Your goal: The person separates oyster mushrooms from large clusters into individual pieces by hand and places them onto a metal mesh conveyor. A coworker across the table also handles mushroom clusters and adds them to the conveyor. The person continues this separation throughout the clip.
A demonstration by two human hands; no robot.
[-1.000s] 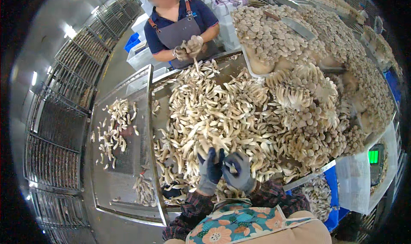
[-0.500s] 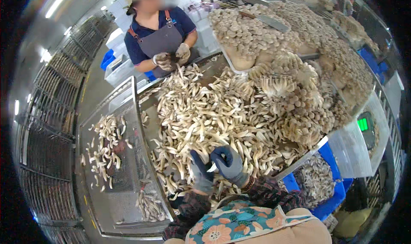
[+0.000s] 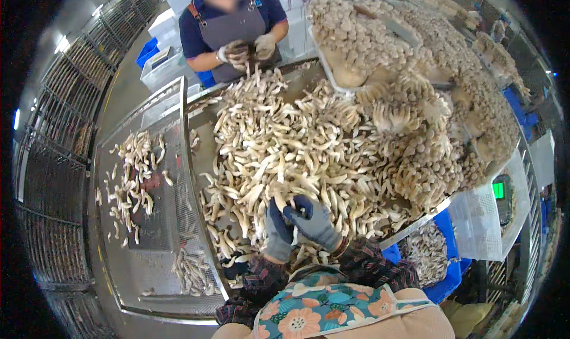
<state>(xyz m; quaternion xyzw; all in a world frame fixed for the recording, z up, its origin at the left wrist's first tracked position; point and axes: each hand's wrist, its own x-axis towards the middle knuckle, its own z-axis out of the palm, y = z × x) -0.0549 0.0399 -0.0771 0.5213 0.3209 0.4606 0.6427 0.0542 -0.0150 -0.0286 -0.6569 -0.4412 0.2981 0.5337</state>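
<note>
My left hand [image 3: 276, 232] and my right hand [image 3: 315, 222], both in dark grey gloves, meet close to my chest at the near edge of a big heap of pale split mushroom pieces [image 3: 297, 149]. Together they pinch a small pale mushroom piece [image 3: 295, 232] between the fingers. Whole brown-capped mushroom clusters [image 3: 415, 125] lie piled to the right of the heap.
A metal mesh tray [image 3: 160, 262] on my left carries scattered mushroom pieces [image 3: 132, 178]. Across the table a person in a grey apron [image 3: 234, 24] handles mushrooms with gloved hands. A blue crate [image 3: 442, 273], a white basket [image 3: 478, 220] and a scale with a green display [image 3: 499, 190] stand at my right.
My view has tilted down and nearer to the table. My hands stay together at the heap's near edge, fingers working the small piece.
</note>
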